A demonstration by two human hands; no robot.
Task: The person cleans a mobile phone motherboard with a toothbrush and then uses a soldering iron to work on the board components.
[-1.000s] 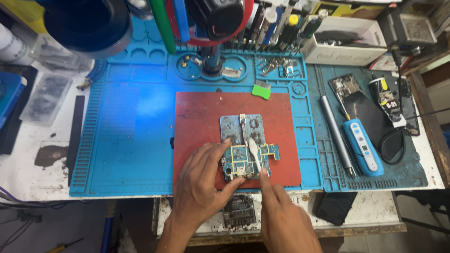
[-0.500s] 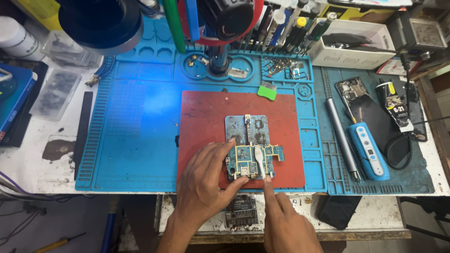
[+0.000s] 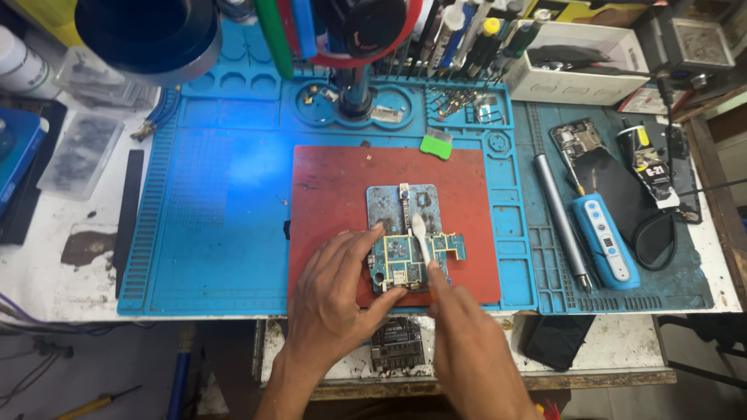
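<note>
Left hand point(image 3: 334, 299) pinching board point(image 3: 408, 260) edges; right hand point(image 3: 467, 342) closed on swab point(image 3: 420, 237). Best kept pinned, strokes light.

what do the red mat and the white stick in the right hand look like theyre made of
Red mat: probably silicone or rubber, matte with no glare, lying flat on the blue mat. White stick: likely plastic, smooth and pale, held by the right hand.

A white, stained table point(image 3: 54, 264) carries a large blue work mat point(image 3: 210, 233) lit by a bluish glow. Beyond the mat's far right corner sits a white box point(image 3: 576, 74). Below the table's near edge, the floor is dim.
</note>
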